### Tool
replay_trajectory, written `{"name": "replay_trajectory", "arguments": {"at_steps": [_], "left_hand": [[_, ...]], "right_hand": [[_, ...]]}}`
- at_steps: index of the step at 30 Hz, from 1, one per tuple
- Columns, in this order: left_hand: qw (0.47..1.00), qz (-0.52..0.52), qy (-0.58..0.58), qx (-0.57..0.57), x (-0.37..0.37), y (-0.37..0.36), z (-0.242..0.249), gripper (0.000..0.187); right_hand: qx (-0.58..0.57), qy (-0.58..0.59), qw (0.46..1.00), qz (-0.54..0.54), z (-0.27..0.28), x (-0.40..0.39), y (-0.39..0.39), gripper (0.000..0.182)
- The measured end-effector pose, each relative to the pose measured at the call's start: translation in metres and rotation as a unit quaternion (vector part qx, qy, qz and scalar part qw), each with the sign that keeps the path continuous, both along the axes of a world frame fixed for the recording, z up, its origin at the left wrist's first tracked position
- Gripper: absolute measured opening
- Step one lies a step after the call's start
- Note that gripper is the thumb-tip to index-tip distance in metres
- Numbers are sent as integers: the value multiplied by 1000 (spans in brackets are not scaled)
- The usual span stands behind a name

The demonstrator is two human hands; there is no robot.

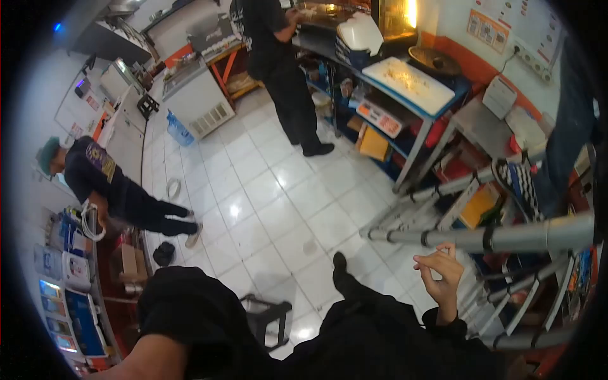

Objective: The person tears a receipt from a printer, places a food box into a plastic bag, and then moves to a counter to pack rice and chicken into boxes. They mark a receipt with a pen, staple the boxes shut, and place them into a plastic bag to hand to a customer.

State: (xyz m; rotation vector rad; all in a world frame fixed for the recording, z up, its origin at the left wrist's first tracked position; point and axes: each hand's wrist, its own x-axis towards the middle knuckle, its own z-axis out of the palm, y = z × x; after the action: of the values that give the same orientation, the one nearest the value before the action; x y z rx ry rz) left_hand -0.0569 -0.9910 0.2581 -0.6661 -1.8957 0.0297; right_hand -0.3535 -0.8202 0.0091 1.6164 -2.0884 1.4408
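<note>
My right hand point(441, 273) is raised at the lower right, just below a thick grey pipe rail point(525, 235). Its fingers are loosely bent and apart, a gap shows between thumb and fingers, and nothing is visible in them. At the bottom left my left forearm point(152, 360) comes out of a black sleeve and runs off the frame, so that hand is out of sight. Between my dark-clothed legs and left arm stands a black stool point(269, 313) on the tiles.
White floor tiles point(253, 190) stretch ahead. One person point(278, 76) stands at the back counter; another point(117, 183) at left holds a coiled white hose or cable point(94, 221). A jeans leg point(563, 139) shows beside the railings. A white cutting board point(408, 85) lies on a metal-legged table.
</note>
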Motion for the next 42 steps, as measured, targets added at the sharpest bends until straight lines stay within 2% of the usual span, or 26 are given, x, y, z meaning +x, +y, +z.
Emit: {"name": "replay_trajectory", "arguments": {"at_steps": [3, 4, 5, 6, 8, 12, 13, 14, 15, 17, 20, 24, 27, 30, 32, 33, 35, 37, 39, 41, 42], "left_hand": [[994, 41, -99, 32, -57, -57, 27, 30], [977, 108, -159, 96, -82, -66, 43, 32], [900, 260, -282, 206, -112, -64, 66, 33], [902, 256, -283, 200, -128, -83, 71, 33], [876, 314, -295, 218, -158, -121, 74, 34], [825, 405, -302, 252, -216, -204, 54, 35], [980, 107, -46, 160, -227, -236, 38, 34], [970, -80, 216, -71, -239, -268, 22, 33], [953, -132, 271, -42, -252, -290, 12, 30], [920, -214, 327, 26, -299, -326, -9, 27], [929, -299, 212, 47, -381, -369, -26, 29], [852, -478, 174, 124, -498, -419, -13, 30], [817, -518, 214, 139, -591, -396, -24, 26], [769, -461, 241, 371, -654, -416, -60, 23], [759, -409, 161, 480, -698, -406, -85, 25], [767, -383, 78, 510, -717, -385, -96, 29], [744, -370, -66, 552, -750, -351, -118, 26], [677, -435, -218, 552, -782, -330, -147, 18], [659, -400, -272, 577, -810, -306, -175, 15], [675, -348, -312, 571, -837, -283, -193, 12], [676, -355, -304, 570, -853, -273, -204, 12]], "right_hand": [[-25, -2, 998, -53, 1, -50, -62, 16], [-36, -12, 995, -92, 3, -62, -80, 17], [-42, -12, 994, -99, 6, -75, -97, 17], [-46, -11, 992, -117, 7, -87, -111, 15], [-38, -25, 989, -144, 11, -105, -136, 15], [-37, -21, 984, -175, 7, -143, -176, 13], [-43, -14, 979, -197, 7, -154, -187, 13], [-36, -3, 977, -210, 6, -162, -195, 13], [-24, 7, 973, -229, 5, -167, -200, 13], [-22, 40, 963, -266, -5, -183, -215, 20], [-13, 22, 943, -332, -3, -201, -243, 20], [-19, -1, 900, -436, 6, -234, -280, 21], [8, -26, 866, -499, 9, -251, -291, 20], [22, -49, 798, -600, -5, -260, -288, 17], [39, -56, 753, -654, -11, -269, -278, 14], [38, -56, 746, -663, -15, -278, -271, 14], [-22, -81, 686, -723, -36, -301, -251, 11], [-16, -98, 674, -732, -62, -342, -218, 11], [-53, -143, 673, -724, -89, -400, -175, 12], [-60, -151, 688, -707, -119, -471, -122, 15], [-32, -122, 687, -716, -131, -509, -95, 17]]}}
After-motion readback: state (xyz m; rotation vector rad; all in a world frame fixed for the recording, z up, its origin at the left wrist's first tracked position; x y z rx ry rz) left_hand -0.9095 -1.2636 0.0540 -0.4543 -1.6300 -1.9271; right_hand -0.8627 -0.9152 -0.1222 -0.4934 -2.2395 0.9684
